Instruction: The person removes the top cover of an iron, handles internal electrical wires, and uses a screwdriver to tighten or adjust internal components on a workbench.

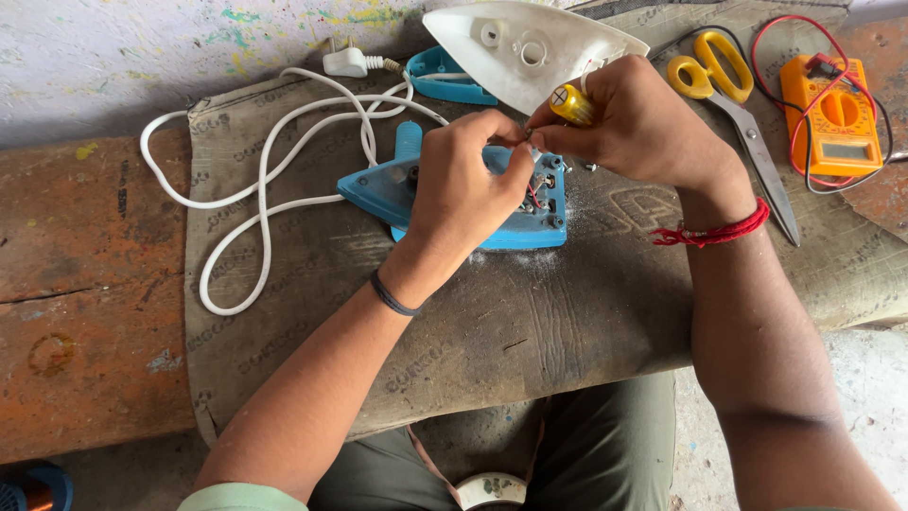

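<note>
The left hand [468, 185] pinches small wiring inside the opened blue plastic iron body [473, 203], its grip closed there. The right hand [629, 118] grips a yellow-handled screwdriver [570, 104] just above the same spot. The iron lies mid-scene on a worn grey rubbery mat [530, 322], creased and dusty, over a rusty orange worktop [85, 284]. Farther off lie a smooth white plastic cover [530, 47], a looping white cord [255, 189], yellow-handled scissors [738, 114] and an orange multimeter [837, 118].

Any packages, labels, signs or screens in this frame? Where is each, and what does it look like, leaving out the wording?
Multimeter: far right on the mat, orange rectangular body, small grey screen low on its face, round dial above it, red and black leads looped around.
Mat: grey-brown sheet under the blue iron body, faint repeated printed lettering across it.
No packages or signs.
</note>
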